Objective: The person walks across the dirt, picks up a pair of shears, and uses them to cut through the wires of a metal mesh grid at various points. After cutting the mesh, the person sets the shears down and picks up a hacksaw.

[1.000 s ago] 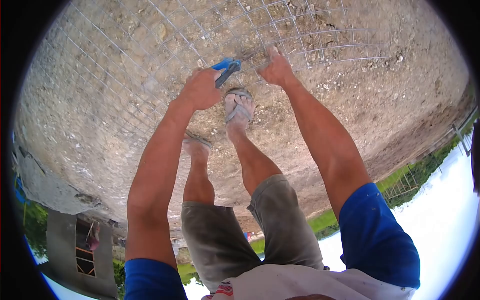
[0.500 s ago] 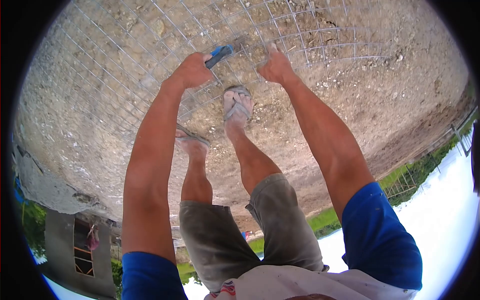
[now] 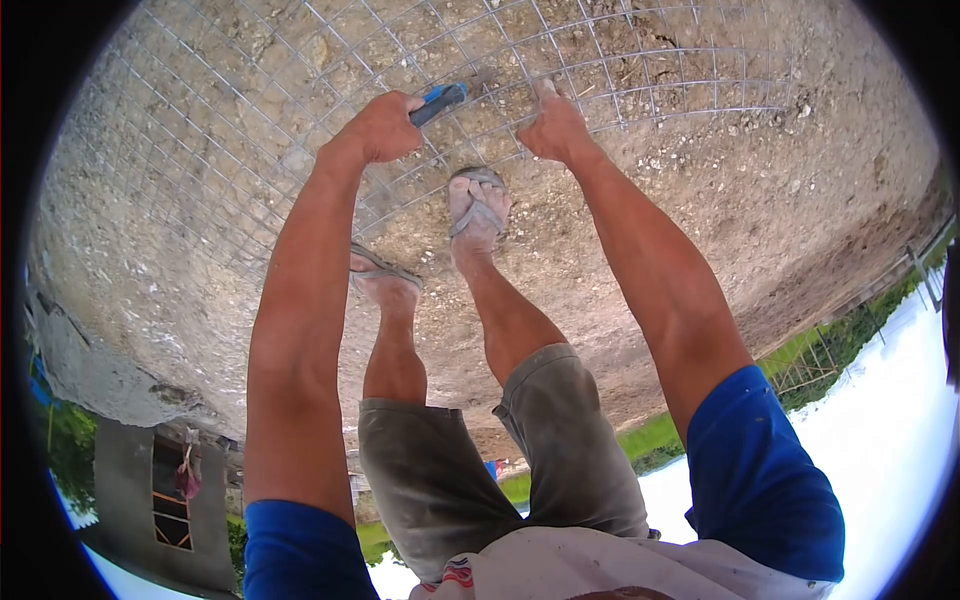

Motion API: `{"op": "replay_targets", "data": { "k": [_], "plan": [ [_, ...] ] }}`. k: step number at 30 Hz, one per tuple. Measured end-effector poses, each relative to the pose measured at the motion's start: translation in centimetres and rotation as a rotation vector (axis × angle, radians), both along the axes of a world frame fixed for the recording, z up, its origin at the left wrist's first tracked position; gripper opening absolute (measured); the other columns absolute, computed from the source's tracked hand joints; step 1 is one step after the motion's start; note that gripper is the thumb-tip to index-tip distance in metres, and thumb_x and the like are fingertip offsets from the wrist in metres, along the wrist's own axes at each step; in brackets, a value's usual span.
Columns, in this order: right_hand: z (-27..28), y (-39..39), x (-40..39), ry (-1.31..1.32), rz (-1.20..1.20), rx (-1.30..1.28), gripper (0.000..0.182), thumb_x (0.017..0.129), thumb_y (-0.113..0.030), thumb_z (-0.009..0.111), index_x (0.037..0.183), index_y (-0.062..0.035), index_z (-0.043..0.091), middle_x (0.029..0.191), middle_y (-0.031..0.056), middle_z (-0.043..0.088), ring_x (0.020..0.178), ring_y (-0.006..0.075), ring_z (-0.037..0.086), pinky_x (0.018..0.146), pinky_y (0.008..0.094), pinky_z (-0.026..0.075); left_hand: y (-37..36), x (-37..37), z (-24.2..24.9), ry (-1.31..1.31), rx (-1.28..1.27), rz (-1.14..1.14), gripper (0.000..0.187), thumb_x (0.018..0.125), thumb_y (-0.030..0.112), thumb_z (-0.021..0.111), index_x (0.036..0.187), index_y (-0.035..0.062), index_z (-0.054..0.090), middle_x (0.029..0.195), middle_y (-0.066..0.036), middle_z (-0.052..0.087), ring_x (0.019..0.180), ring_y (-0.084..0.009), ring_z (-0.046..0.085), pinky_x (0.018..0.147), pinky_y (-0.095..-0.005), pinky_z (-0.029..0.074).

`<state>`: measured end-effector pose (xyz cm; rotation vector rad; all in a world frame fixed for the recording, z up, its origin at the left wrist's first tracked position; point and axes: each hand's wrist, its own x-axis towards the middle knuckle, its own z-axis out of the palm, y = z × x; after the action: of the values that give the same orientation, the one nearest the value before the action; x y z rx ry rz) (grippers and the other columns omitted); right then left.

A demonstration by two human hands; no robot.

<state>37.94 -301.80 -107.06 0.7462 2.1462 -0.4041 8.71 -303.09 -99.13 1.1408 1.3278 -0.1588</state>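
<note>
My left hand (image 3: 385,130) is closed around the blue and dark handles of what look like pliers (image 3: 440,103). The tool's greyish head points right, over the wires of a welded wire mesh (image 3: 590,50) lying on the ground; whether its jaws grip a wire is too small to tell. On the right, my right hand (image 3: 555,130) has its fingers curled at the near edge of the mesh, the index finger stretched along a wire. My right foot (image 3: 475,215), in a dusty sandal, stands between the hands just short of the mesh edge.
Bare, stony soil (image 3: 720,200) lies around and under the mesh. My left foot (image 3: 385,285) is near the mesh's lower edge. A grey building (image 3: 180,510) stands at lower left, close to a greyish mound (image 3: 100,370). A fence (image 3: 810,365) and greenery line the right.
My left hand and the pliers have shifted slightly up and left. The right hand stays at the mesh edge, moving very little, and the mesh sits slightly to the right in the view.
</note>
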Motion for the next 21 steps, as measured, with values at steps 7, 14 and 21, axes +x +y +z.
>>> {"op": "replay_targets", "data": {
  "k": [7, 14, 21],
  "plan": [
    [3.2, 0.4, -1.5, 0.016, 0.150, 0.044, 0.030, 0.086, -0.015, 0.048, 0.062, -0.0193, 0.066, 0.070, 0.0022, 0.068, 0.082, 0.0204, 0.065, 0.106, 0.0414, 0.029, -0.5, 0.4, -1.4, 0.013, 0.070, -0.028, 0.040, 0.070, 0.006, 0.054, 0.108, -0.0020, 0.062, 0.084, -0.025, 0.063, 0.078, -0.0364, 0.062, 0.071, -0.0399, 0.048],
    [2.5, -0.8, -1.5, 0.214, -0.511, 0.116, 0.052, 0.084, -0.026, 0.057, 0.130, -0.0052, 0.042, 0.091, 0.0166, 0.065, 0.101, 0.0379, 0.058, 0.107, 0.0441, 0.031, -1.4, -0.3, -2.7, -0.020, 0.193, -0.044, 0.030, 0.072, 0.011, 0.060, 0.099, -0.0006, 0.061, 0.090, -0.024, 0.062, 0.082, -0.0377, 0.060, 0.075, -0.0411, 0.048],
    [15.9, -5.9, -0.4, 0.066, -0.635, -0.009, 0.074, 0.082, -0.025, 0.061, 0.143, -0.0006, 0.027, 0.139, 0.0308, 0.035, 0.130, 0.0418, 0.035, 0.108, 0.0414, 0.031, -9.3, -4.4, 6.9, 0.172, 0.461, 0.353, 0.056, 0.071, 0.031, 0.075, 0.115, 0.0048, 0.052, 0.107, -0.018, 0.062, 0.099, -0.0374, 0.058, 0.088, -0.0429, 0.045]
  ]
}}
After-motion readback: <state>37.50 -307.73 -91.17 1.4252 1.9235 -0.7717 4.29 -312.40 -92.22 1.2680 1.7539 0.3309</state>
